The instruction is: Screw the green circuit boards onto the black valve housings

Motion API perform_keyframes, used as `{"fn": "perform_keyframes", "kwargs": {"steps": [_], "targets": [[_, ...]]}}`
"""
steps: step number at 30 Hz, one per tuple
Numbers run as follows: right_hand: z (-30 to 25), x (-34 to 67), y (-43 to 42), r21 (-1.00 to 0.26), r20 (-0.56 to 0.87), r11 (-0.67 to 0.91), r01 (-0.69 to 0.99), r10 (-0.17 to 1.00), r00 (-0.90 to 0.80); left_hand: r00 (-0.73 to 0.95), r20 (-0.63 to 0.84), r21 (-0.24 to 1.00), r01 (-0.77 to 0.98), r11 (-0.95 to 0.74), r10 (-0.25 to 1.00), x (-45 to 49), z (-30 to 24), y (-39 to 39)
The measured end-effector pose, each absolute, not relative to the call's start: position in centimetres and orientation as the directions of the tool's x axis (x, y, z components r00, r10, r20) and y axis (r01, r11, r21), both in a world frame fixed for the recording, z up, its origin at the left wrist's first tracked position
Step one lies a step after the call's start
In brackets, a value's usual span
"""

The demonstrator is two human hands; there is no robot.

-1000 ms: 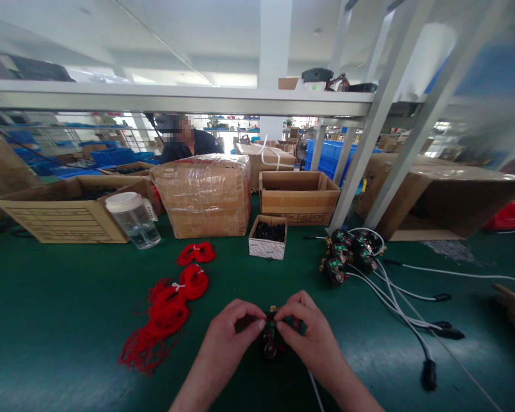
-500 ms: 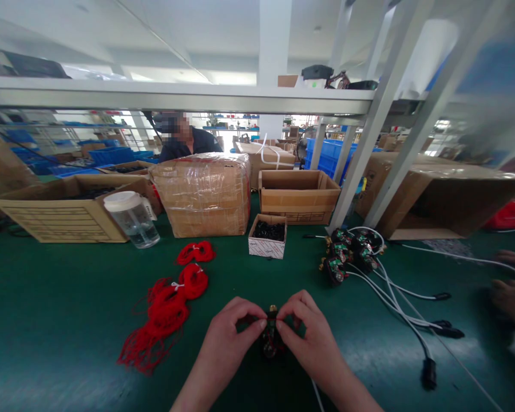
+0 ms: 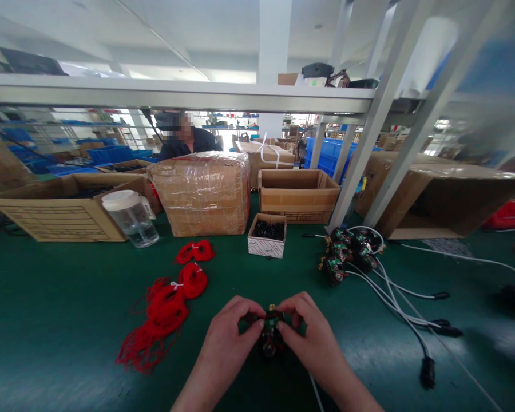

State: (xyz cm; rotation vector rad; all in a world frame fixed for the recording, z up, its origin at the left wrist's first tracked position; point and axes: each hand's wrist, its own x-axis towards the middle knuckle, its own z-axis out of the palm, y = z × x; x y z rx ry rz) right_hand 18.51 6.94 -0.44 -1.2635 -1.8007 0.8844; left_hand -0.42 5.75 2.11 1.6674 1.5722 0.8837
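Between my hands, at the front of the green bench, sits a small circuit-board assembly (image 3: 269, 344) with a brass fitting at its far end and a round part at the near end. A thin black strip (image 3: 274, 315) lies across it just below the brass. My left hand (image 3: 234, 332) pinches the strip's left end between thumb and forefinger. At the opposite end my right hand (image 3: 305, 329) does the same, its thumb close to the board. A white cable (image 3: 316, 392) runs toward me from under my right hand. My fingers partly cover the assembly's sides.
Red wire bundles (image 3: 167, 315) lie on the left. A small box of black parts (image 3: 266, 246) stands ahead. Similar assemblies (image 3: 339, 260) with white cables are piled to the right. Behind are cardboard boxes (image 3: 203, 197), a water jug (image 3: 133, 220) and a shelf post (image 3: 360, 154).
The black strip now looks slightly bowed, and more green board shows below it. My hands have barely moved. At the right edge, another person's hands have mostly withdrawn from view.
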Motion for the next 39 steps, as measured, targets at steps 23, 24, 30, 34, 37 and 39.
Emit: {"fn": "perform_keyframes", "kwargs": {"steps": [23,24,30,34,37,39], "targets": [[-0.9,17.9,7.4,-0.877,0.190,0.262,0.402,0.959,-0.210,0.012,-0.037,0.879,0.476,0.027,0.999,0.0,1.7,5.8],[-0.9,17.9,7.4,-0.879,0.189,0.260,0.401,0.960,-0.208,0.017,-0.044,0.883,0.467,0.031,0.999,-0.1,1.7,5.8],[-1.3,18.1,7.5,-0.892,0.162,0.237,0.386,0.963,-0.217,-0.045,-0.107,0.913,0.390,0.116,0.993,-1.4,1.2,4.6],[-1.8,18.3,7.6,-0.903,0.155,0.231,0.361,0.961,-0.228,-0.163,-0.149,0.915,0.351,0.199,0.975,-1.3,-1.0,2.0],[-2.0,18.2,7.6,-0.901,0.171,0.247,0.357,0.958,-0.232,-0.201,-0.132,0.928,0.320,0.192,0.971,0.0,-2.4,0.3],[-2.0,18.2,7.6,-0.898,0.187,0.261,0.355,0.955,-0.230,-0.221,-0.099,0.930,0.326,0.169,0.970,1.0,-2.7,-0.3]]}}
